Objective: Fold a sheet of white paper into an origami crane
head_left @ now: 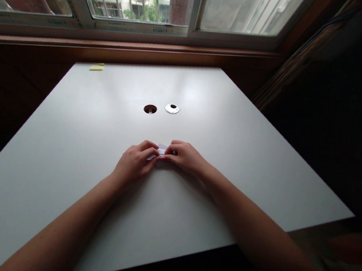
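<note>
A small folded piece of white paper (161,150) lies near the middle of the white table (70,141). Both my hands meet over it. My left hand (136,162) has its fingers curled and pinches the paper's left side. My right hand (183,156) is closed on the paper's right side with its fingertips pressed against it. Most of the paper is hidden under my fingers.
A round cable hole (150,109) and its white cap (172,108) lie beyond my hands. A yellow pad (96,67) sits at the far left corner. A wooden sill and window run behind the table; the table's right edge drops into a dark area.
</note>
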`<state>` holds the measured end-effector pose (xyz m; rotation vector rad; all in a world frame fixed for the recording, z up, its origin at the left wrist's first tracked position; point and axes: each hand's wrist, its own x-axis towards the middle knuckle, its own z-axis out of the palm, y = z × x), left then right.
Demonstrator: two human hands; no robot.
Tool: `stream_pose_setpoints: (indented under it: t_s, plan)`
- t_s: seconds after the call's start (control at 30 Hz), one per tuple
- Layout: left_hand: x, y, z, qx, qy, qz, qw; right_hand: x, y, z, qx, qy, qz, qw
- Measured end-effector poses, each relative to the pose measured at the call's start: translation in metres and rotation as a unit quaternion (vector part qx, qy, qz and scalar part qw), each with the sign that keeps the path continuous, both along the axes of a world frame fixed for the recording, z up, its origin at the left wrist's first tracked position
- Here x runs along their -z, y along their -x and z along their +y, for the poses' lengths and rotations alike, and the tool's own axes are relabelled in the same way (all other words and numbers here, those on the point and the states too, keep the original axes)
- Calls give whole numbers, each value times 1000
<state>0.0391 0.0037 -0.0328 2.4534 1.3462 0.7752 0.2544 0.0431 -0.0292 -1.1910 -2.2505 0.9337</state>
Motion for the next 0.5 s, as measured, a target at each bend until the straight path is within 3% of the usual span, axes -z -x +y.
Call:
stream_pose_setpoints:
  t_s: [0.2,0.5]
  plan:
    - [1,2,3,-9,30,-25,999,-5,-5,2,-22,17,10,1000]
    - [2,3,4,-19,22,-17,999,-14,-18,6,15,65,-48,997]
